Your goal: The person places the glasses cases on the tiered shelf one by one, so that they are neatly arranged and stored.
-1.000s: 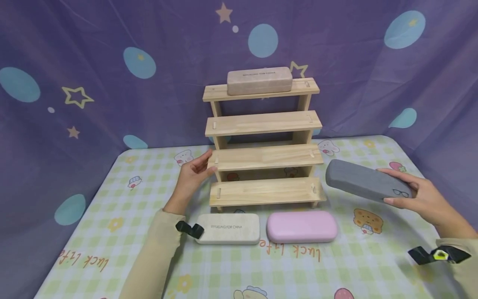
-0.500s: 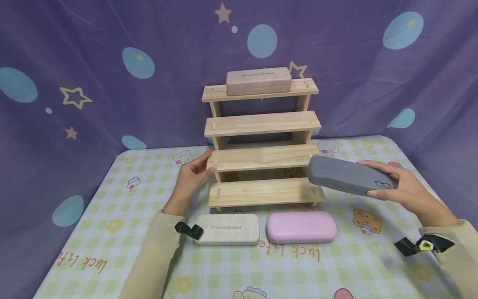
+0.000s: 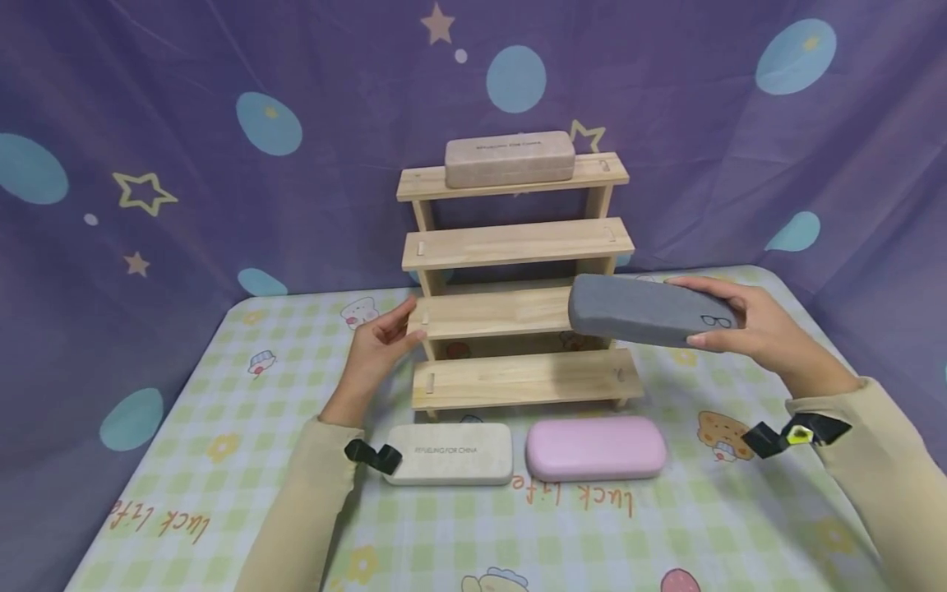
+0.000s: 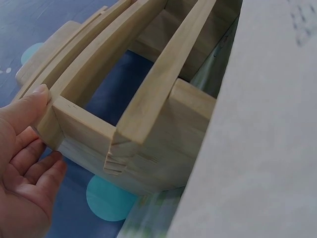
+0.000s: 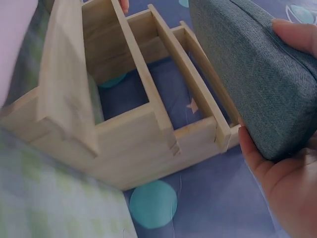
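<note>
A stepped wooden display shelf (image 3: 510,386) stands on the table. My left hand (image 3: 379,345) holds the left end of its second board from the bottom; in the left wrist view the thumb (image 4: 34,101) lies on the wood with the fingers beneath. My right hand (image 3: 747,325) grips the right end of a grey fabric glasses case (image 3: 644,311), printed with a small pair of glasses. That case is in the air, its left end overlapping the second board in the head view. A beige glasses case (image 3: 510,160) sits on the top board.
In front of the shelf lie a cream glasses case (image 3: 450,454) on the left and a pink glasses case (image 3: 595,449) on the right. A checked cloth (image 3: 244,460) covers the table. Behind hangs a purple curtain (image 3: 355,164).
My right hand has carried the grey glasses case leftward and up, from beside the shelf to in front of its right end. My left hand stays on the shelf.
</note>
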The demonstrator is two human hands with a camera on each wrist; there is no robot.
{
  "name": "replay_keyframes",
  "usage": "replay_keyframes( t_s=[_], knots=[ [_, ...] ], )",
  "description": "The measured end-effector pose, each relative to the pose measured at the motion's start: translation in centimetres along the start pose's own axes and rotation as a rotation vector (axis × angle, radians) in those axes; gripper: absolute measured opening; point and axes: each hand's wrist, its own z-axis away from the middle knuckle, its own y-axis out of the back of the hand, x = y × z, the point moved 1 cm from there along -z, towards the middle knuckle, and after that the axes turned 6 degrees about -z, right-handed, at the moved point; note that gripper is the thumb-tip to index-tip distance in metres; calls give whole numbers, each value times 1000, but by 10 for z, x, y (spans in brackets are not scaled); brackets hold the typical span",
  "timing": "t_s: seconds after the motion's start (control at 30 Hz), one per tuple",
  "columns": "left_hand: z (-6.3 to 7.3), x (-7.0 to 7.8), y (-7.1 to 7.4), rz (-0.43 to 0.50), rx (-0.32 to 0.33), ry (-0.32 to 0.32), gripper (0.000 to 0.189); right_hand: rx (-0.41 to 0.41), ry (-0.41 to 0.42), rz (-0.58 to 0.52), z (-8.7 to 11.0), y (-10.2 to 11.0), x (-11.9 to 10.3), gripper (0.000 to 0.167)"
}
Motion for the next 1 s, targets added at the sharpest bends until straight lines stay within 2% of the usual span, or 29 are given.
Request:
replay_keyframes(
  t_s=[0.17,0.37,0.73,1.0],
  knots=[
    [0,1,0,-3,3,0,52,-29,13,18,-22,-5,-8,62],
    [0,2,-1,4,-5,2,52,-60,14,-41,-47,-11,-15,61],
    [1,2,0,0,2,18,53,-123,43,-74,-95,-19,-25,59],
    [7,24,-4,-10,-8,30,53,-144,30,-99,-124,-25,-28,57]
  ],
)
